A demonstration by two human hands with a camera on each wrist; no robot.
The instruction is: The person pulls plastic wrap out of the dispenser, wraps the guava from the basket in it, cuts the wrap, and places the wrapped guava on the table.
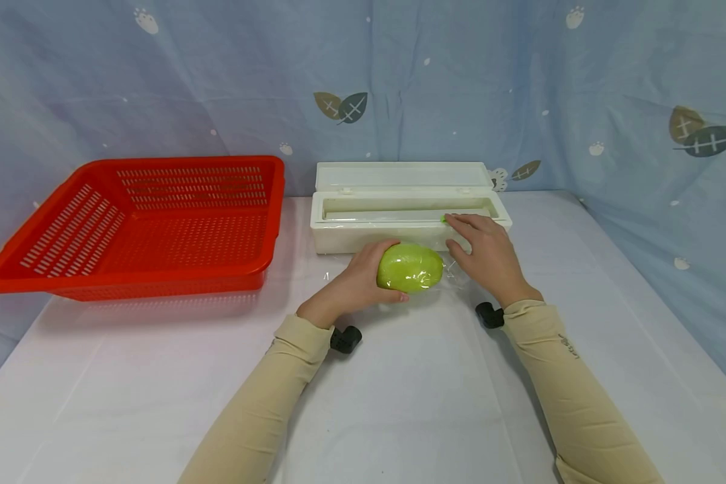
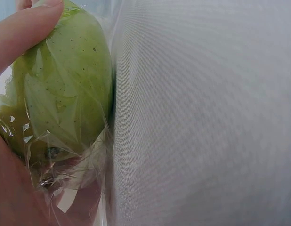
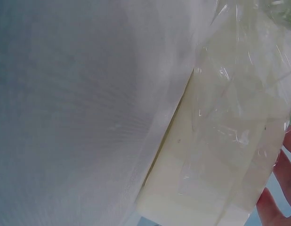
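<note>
My left hand [image 1: 363, 277] holds a green mango [image 1: 410, 267] in front of a white cling film dispenser [image 1: 345, 240], thumb on the near side. Clear cling film [image 2: 72, 165] lies wrinkled around the mango in the left wrist view. The dispenser's lid [image 1: 399, 176] is raised at the back. My right hand [image 1: 489, 254] reaches over its front edge at the right end, its extended fingertips touching a small green slide cutter [image 1: 444, 218]. From the dispenser, cling film [image 3: 230, 127] stretches down across its front towards the mango, as the right wrist view shows.
A red plastic basket [image 1: 157, 286] with slotted walls stands at the left on the white-covered table [image 1: 399, 403]. Behind the dispenser hangs a blue curtain [image 1: 423, 81]. Black wrist cameras [image 1: 346, 339] sit under both wrists.
</note>
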